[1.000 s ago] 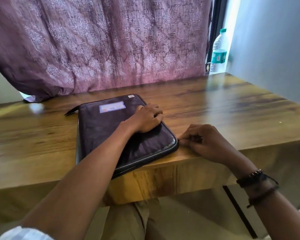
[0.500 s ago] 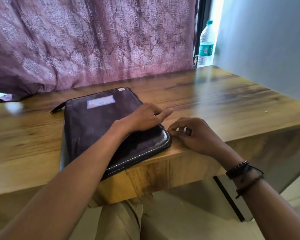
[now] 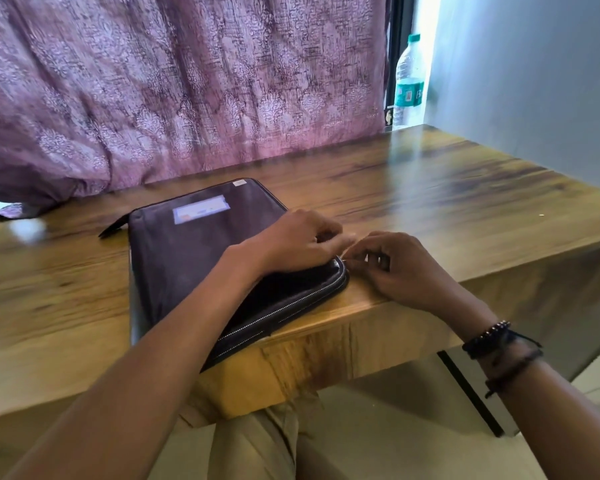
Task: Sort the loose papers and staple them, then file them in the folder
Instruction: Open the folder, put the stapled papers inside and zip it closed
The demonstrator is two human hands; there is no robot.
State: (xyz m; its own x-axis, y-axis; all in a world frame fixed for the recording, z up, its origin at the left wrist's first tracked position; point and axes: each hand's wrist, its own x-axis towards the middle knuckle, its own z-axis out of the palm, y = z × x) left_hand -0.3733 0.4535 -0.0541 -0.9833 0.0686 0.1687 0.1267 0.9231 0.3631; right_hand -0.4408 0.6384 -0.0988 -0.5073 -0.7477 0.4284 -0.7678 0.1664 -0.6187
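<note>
A dark zippered folder point(image 3: 194, 251) with a pale label lies flat on the wooden table point(image 3: 430, 202), its near corner over the table's front edge. My left hand point(image 3: 298, 242) rests on the folder's right side, fingers curled at the edge. My right hand point(image 3: 392, 268) is beside the folder's right corner, thumb and fingers pinching the small metal zipper pull point(image 3: 344, 259). The zip along the near side looks closed. No loose papers or stapler are in view.
A purple patterned curtain point(image 3: 174, 91) hangs behind the table, its hem on the tabletop at the far left. A plastic water bottle point(image 3: 409, 81) stands at the back right by the pale wall. My knees are below the table's front edge.
My right hand has moved up along the folder's right edge to its corner with the zipper pull. My left hand slid slightly toward that edge. The camera tilted.
</note>
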